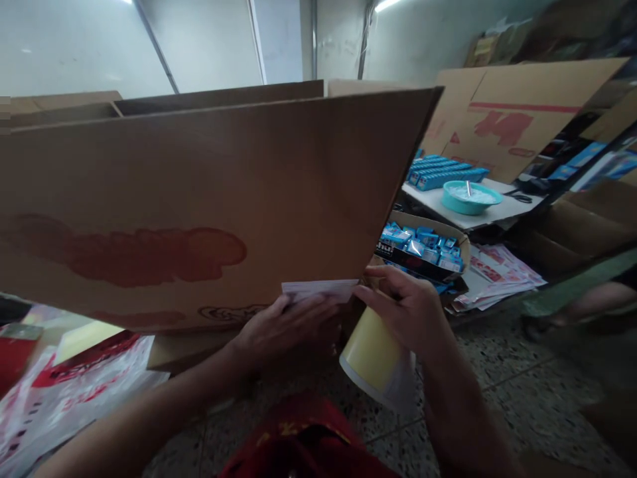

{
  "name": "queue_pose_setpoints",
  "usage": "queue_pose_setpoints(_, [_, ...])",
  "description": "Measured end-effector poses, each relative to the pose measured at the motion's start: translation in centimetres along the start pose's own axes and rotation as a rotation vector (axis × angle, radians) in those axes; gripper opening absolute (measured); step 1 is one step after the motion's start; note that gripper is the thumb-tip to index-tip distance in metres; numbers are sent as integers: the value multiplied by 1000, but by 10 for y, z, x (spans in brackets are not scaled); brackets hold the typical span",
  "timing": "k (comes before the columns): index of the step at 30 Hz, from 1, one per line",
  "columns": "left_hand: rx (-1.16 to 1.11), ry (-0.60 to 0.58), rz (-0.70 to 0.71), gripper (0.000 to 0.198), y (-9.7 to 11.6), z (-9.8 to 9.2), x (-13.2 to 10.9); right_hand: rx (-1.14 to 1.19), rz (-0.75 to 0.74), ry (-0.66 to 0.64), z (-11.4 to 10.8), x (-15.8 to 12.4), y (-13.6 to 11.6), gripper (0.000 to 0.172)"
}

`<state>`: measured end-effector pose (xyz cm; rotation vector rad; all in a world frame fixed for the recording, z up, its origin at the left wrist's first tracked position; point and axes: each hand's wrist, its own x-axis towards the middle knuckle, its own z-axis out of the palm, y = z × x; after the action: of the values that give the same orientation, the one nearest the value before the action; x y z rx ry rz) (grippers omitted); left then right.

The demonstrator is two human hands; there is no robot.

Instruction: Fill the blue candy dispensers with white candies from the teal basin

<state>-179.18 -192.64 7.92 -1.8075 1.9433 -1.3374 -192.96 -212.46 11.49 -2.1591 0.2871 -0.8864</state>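
Note:
A large cardboard box (298, 192) with reddish smears on its side fills the middle and left. Along its lower edge, near the right corner, sits a white label (318, 287). My left hand (288, 325) lies over the label with its fingers stretched out flat, covering its lower part. Close to that corner, my right hand (405, 305) has thumb and fingers closed on a curled sheet of yellow backing paper (371, 348), which hangs below the hand. Whether the backing paper still joins the label is hidden by my fingers.
Right of the box, an open carton (423, 265) holds small blue packets. Behind it, a white table (517, 206) carries rows of blue boxes (442, 172) and a turquoise basin (470, 199). Printed plastic bags (89, 385) lie at lower left. Another person's arm (592, 302) shows at right.

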Motion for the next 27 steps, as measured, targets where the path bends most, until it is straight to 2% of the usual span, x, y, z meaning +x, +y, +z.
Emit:
queue_pose_setpoints(3, [-109, -135, 104, 48, 10, 9, -27, 83, 68, -44, 0, 3, 9, 33])
queue_pose_setpoints(5, [-208, -131, 193, 48, 13, 3, -28, 127, 116, -37, 0, 2, 19, 32])
queue_pose_setpoints(6, [-233, -81, 215, 48, 13, -1, -21, 147, 136, -13, -1, 1, 25, 31])
queue_pose_setpoints(9, [-178, 39, 123, 49, 15, -5, 12, 214, 222, 109, -5, -6, 50, 33])
queue_pose_setpoints(11, [-111, 0, 41, 49, 19, 2, 25, 238, 298, 195, -10, -12, 69, 37])
queue_pose_setpoints(14, [-95, -114, -4, 47, 31, 17, 16, 219, 366, 228, -16, -23, 93, 41])
queue_pose_setpoints(17, [-215, -146, 162, 45, 41, 16, 2, 213, 429, 217, -17, -40, 105, 43])
queue_pose_setpoints(19, [-284, -98, 308, 45, 38, 4, 8, 215, 483, 226, -15, -51, 106, 44])
queue_pose_setpoints(20, [-293, -57, 316, 46, 34, -3, 15, 217, 503, 232, -14, -56, 106, 44])
queue_pose_setpoints(22, [-280, -3, 159, 48, 20, -12, 27, 223, 520, 240, -10, -65, 104, 44])
queue_pose_setpoints(24, [-254, -21, -97, 50, 7, -13, 24, 226, 521, 248, -8, -75, 102, 44])
queue_pose_setpoints(25, [-244, -40, -206, 50, 5, -11, 15, 224, 523, 257, -7, -81, 101, 44])
queue_pose_setpoints(27, [-232, -64, -338, 49, 13, -1, -18, 218, 545, 286, -5, -94, 99, 43])
